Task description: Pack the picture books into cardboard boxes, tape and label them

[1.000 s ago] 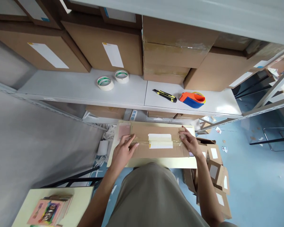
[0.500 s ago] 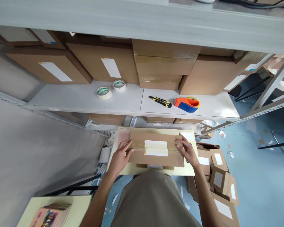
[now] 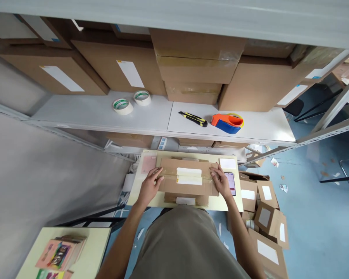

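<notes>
The box (image 3: 189, 176) is grasped at its two ends, with the left fingers (image 3: 157, 171) set on one and the right fingers (image 3: 217, 173) on the other.

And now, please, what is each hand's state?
Left hand: holding the cardboard box by its left end.
Right hand: holding the same cardboard box's right end.

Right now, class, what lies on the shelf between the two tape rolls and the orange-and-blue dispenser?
In the head view, a black-and-yellow cutter lies between them.
</notes>
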A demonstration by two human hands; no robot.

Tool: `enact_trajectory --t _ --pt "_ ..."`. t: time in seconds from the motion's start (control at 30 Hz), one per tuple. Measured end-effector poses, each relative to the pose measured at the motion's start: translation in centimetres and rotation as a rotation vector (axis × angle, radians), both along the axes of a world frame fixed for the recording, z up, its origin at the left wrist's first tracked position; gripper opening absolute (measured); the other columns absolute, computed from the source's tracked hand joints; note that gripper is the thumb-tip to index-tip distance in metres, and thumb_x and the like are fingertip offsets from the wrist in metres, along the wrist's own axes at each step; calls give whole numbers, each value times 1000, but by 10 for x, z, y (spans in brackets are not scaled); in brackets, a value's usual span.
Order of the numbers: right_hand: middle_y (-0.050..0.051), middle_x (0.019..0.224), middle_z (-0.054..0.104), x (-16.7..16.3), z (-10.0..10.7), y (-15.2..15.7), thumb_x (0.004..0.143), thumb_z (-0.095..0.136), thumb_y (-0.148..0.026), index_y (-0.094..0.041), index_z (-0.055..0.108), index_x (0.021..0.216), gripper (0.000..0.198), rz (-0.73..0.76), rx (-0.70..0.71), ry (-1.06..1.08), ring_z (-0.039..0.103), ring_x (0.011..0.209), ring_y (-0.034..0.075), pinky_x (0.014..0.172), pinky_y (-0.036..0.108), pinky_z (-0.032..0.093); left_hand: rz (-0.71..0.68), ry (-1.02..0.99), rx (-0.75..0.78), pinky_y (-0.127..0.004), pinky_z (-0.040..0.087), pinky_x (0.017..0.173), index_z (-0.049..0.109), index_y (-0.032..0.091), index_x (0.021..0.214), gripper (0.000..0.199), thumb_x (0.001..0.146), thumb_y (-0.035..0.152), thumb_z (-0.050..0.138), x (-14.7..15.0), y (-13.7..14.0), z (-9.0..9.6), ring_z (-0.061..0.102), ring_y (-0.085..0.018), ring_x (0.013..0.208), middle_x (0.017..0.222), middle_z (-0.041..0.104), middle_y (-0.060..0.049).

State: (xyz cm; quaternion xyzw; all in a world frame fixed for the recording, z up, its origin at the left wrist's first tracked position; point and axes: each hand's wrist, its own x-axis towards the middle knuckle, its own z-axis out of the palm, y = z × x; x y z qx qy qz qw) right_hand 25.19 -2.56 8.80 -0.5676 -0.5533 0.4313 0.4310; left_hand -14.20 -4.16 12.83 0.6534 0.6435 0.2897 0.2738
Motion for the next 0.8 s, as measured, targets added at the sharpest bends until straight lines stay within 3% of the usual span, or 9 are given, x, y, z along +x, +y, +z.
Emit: enact_trajectory --t 0.17,0.33,0.47,0.6,0.7,0.8 --pt "17 151 72 3 3 -2 102 64 -70 -22 82 128 58 27 -5 -60 39 167 36 136 59 34 -19 -17 -66 -44 66 104 68 29 148 51 108 55 51 -7 -2 -3 69 -31 136 154 65 -12" --pt "16 157 67 9 22 2 105 62 -58 -24 80 126 44 113 26 -260 43 165 38 131 60 43 -35 95 32 -59 55 121 72 24 138 46 105 52 55 -3 5 2 62 -37 144 148 67 -17" --pt "14 169 55 17 76 40 107 58 -50 -25 78 122 35 144 206 -491 44 164 37 130 59 44 -65 112 150 -60 51 124 73 24 134 40 108 48 55 35 35 41 57 -38 149 154 64 -16" --pt "17 168 53 28 144 115 111 53 -41 -21 68 140 38 16 447 -750 47 159 35 131 56 40 -197 17 297 -52 50 126 73 26 135 33 111 41 56 90 83 99 61 -31 145 153 66 -11" --pt "25 160 58 31 172 171 105 60 -31 -15 59 149 47 -47 378 -993 53 149 40 124 57 43 -270 -49 404 -51 50 127 74 25 134 30 111 35 57 123 110 133 63 -28 143 148 69 -11" --pt "30 141 69 30 176 206 99 66 -26 -6 55 147 53 -29 189 -1141 62 134 42 116 55 46 -300 -103 460 -50 51 126 74 25 131 27 110 32 59 140 118 150 64 -27 142 146 71 -11"
